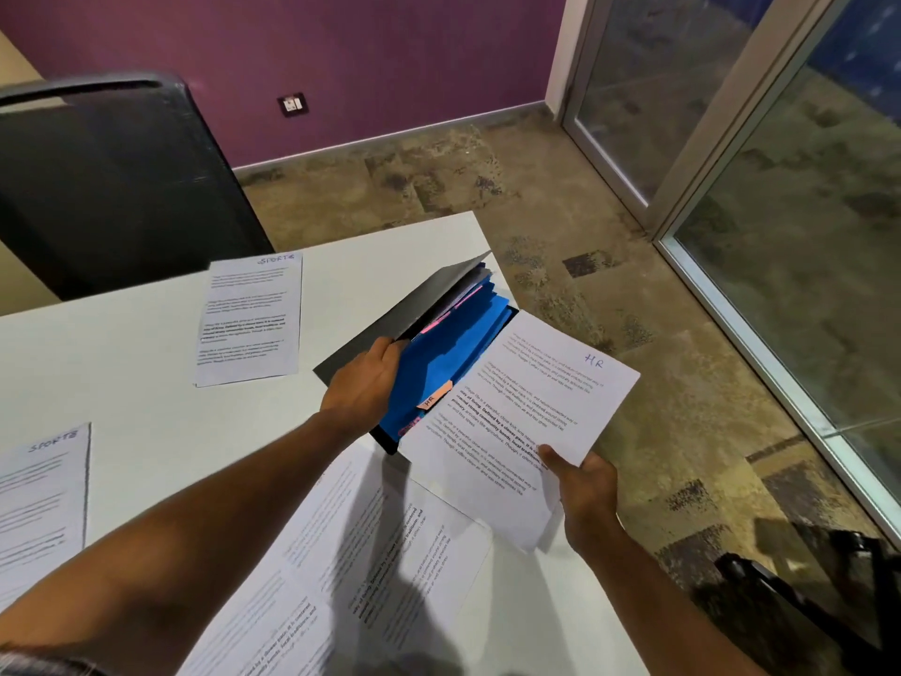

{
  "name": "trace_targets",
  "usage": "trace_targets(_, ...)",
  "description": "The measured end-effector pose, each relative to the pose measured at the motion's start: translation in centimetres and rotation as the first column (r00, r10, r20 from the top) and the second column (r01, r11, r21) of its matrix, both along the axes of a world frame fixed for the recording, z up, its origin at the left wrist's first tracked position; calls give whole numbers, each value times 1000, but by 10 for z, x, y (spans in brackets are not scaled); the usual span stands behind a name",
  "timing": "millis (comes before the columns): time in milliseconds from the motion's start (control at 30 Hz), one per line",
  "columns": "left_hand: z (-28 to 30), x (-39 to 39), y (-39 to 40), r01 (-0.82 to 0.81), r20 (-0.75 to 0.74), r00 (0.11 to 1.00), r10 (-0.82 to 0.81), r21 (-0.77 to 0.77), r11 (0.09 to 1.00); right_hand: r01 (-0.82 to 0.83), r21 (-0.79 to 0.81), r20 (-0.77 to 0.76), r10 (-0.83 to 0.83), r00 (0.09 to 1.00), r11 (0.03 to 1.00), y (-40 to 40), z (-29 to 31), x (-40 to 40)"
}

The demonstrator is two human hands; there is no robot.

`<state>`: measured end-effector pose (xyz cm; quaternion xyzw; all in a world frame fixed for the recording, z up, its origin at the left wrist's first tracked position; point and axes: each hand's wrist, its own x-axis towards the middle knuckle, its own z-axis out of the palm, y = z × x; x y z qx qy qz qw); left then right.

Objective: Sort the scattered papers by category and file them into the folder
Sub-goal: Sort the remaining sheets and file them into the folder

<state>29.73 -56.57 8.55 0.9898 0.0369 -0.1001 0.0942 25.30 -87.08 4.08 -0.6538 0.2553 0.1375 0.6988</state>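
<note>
An expanding folder (453,353) with a grey cover and blue dividers stands open near the table's right edge. My left hand (363,383) grips the cover and front dividers, holding them apart. An orange tab marked "HR" (434,396) sticks up from one blue divider, and pink tabs show further back. My right hand (582,490) pinches the lower edge of a printed sheet marked "HR" (526,412), held just right of the folder with its left edge against the blue dividers.
Two sheets marked "SPORTS" lie on the white table (146,383): one at the back (248,319), one at the left edge (41,505). More printed sheets (370,568) lie under my arms. A black chair (117,187) stands behind; carpet and a glass wall are to the right.
</note>
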Motion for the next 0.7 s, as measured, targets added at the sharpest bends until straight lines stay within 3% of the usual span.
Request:
trace_targets(267,-3,10,8,-52,-9,999,51,-246,968,14,-142,-14,-16,1000,990,26,33,43)
trace_targets(700,-1,17,17,8,43,999,3,-257,966,-126,-452,-52,115,992,883,80,38,105)
